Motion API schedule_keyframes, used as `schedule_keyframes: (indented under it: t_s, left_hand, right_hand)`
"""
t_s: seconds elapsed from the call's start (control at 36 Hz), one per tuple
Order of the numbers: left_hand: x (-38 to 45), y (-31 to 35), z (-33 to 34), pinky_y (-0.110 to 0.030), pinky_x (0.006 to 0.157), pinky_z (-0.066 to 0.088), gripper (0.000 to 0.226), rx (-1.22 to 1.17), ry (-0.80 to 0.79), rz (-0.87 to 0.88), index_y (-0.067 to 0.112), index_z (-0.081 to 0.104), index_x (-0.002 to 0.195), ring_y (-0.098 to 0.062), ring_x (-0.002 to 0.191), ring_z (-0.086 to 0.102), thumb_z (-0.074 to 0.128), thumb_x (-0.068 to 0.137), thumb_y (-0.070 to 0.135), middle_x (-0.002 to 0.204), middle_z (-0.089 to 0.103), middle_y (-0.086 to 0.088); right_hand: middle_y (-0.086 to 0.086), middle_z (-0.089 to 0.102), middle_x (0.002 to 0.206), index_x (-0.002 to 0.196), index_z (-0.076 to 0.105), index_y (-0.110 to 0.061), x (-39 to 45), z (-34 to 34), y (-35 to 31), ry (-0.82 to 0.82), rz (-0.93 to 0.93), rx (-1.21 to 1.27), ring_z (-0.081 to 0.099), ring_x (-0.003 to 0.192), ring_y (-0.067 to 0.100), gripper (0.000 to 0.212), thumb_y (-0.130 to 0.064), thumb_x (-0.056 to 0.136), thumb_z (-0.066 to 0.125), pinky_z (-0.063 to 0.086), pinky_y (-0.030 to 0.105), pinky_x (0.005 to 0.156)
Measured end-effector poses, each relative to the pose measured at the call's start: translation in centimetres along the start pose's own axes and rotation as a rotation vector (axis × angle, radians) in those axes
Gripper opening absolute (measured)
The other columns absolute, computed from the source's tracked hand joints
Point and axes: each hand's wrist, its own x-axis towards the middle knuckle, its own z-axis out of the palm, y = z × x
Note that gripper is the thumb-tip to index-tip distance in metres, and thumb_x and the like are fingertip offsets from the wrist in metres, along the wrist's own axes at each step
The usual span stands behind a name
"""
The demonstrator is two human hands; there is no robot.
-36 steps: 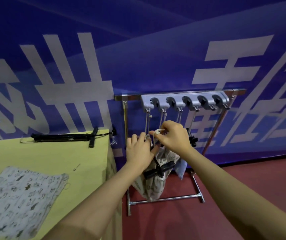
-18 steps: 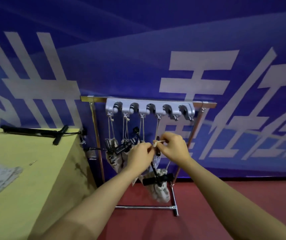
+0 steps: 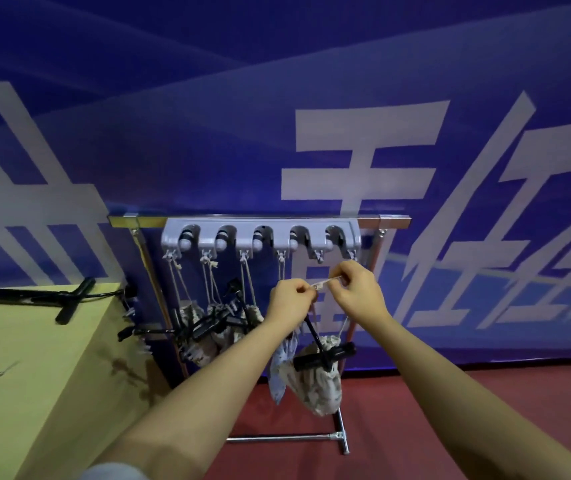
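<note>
My left hand (image 3: 291, 300) and right hand (image 3: 360, 292) close together, each pinching one end of white cord (image 3: 327, 283) stretched between them. Patterned bag (image 3: 322, 382) hangs just below, black hanger (image 3: 325, 355) across its neck. Grey hook strip (image 3: 277, 242) just above hands. More bags (image 3: 207, 341) hang to left. Desk (image 3: 34, 358) beyond.

Sports or event hall (exact kind unclear), blue banner (image 3: 207, 116) with huge white characters, red floor (image 3: 450, 410), 5-slot rack (image 3: 352, 231)

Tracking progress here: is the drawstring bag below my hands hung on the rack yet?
Not yet: left hand and right hand pinch its cord below a bare hook.
</note>
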Motion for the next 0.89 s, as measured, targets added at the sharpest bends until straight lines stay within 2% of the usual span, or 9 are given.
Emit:
schedule_keyframes:
  t_s: [0.06,0.14,0.25,0.5,0.61,0.67,0.69,0.78,0.89]
  left_hand:
    - [1.2,0.0,0.3,-0.027,0.060,0.048,0.021,0.009,0.021,0.011,0.010,0.069,0.073,-0.021,0.061,0.062,0.058,0.089,0.018,0.069,0.068,-0.009]
    - [3.5,-0.2,0.8,-0.037,0.071,0.058,0.025,-0.019,0.048,-0.023,0.010,0.068,0.070,-0.020,0.058,0.067,0.056,0.090,0.020,0.069,0.070,-0.005]
    - [6.6,0.1,1.2,-0.038,0.068,0.059,0.028,-0.047,0.094,-0.050,0.008,0.067,0.072,-0.017,0.051,0.066,0.054,0.092,0.022,0.067,0.069,-0.002]
    - [9.8,-1.4,2.5,-0.035,0.060,0.056,0.034,0.092,0.117,-0.109,0.014,0.056,0.067,-0.014,0.051,0.067,0.046,0.097,0.024,0.059,0.063,-0.001]
    - [9.9,-2.6,3.0,-0.031,0.052,0.043,0.034,0.198,0.079,-0.060,0.014,0.057,0.068,-0.024,0.058,0.060,0.049,0.096,0.032,0.059,0.059,-0.004]
    - [9.9,-2.8,3.2,-0.030,0.054,0.037,0.028,0.235,0.044,-0.025,0.015,0.059,0.074,-0.029,0.067,0.057,0.048,0.096,0.029,0.065,0.057,-0.004]
    - [9.8,-2.8,3.3,-0.030,0.056,0.039,0.022,0.247,0.024,-0.011,0.017,0.063,0.085,-0.029,0.074,0.060,0.047,0.096,0.026,0.074,0.062,-0.004]
    - [9.2,-2.8,2.7,-0.035,0.071,0.052,0.027,0.274,-0.014,0.023,0.017,0.059,0.120,-0.026,0.095,0.063,0.046,0.096,0.020,0.114,0.066,-0.003]
    - [7.7,-3.4,1.6,-0.038,0.078,0.054,0.024,0.288,-0.004,0.021,0.015,0.060,0.113,-0.026,0.094,0.063,0.047,0.093,0.018,0.110,0.067,-0.005]
  right_hand:
    - [0.001,0.053,0.080,0.083,0.058,-0.009,0.9,0.3,0.5,0.012,0.021,0.024,0.049,0.071,0.020,0.011,-0.016,0.089,0.053,0.040,0.035,0.062]
    - [0.000,0.051,0.081,0.085,0.054,-0.010,2.9,1.4,1.3,0.021,0.011,0.023,0.049,0.069,0.019,0.014,-0.016,0.096,0.049,0.042,0.039,0.063]
    - [0.000,0.054,0.083,0.090,0.055,-0.011,5.8,2.8,2.0,0.078,0.039,0.035,0.051,0.068,0.019,0.015,-0.020,0.099,0.046,0.043,0.038,0.060]
    - [-0.001,0.057,0.090,0.101,0.058,-0.010,7.6,5.5,3.8,0.042,0.141,-0.020,0.053,0.075,0.020,0.019,-0.022,0.100,0.043,0.043,0.037,0.062]
    - [0.002,0.057,0.086,0.100,0.055,-0.009,6.9,6.2,4.5,-0.002,0.145,-0.028,0.056,0.075,0.026,0.021,-0.024,0.101,0.040,0.040,0.038,0.060]
    - [0.005,0.058,0.087,0.101,0.054,-0.009,6.8,6.2,4.5,0.009,0.140,-0.028,0.056,0.074,0.026,0.021,-0.024,0.101,0.040,0.040,0.040,0.059]
    - [0.004,0.058,0.088,0.102,0.054,-0.009,6.7,6.3,4.5,0.020,0.153,-0.025,0.055,0.074,0.026,0.019,-0.023,0.101,0.041,0.040,0.040,0.060]
    - [0.003,0.056,0.092,0.105,0.052,-0.010,5.9,6.4,4.3,0.067,0.209,0.019,0.055,0.078,0.024,0.013,-0.018,0.098,0.045,0.042,0.037,0.063]
    - [0.003,0.055,0.095,0.104,0.051,-0.012,4.1,6.3,3.5,0.036,0.203,-0.004,0.051,0.075,0.020,0.010,-0.015,0.097,0.044,0.032,0.029,0.054]
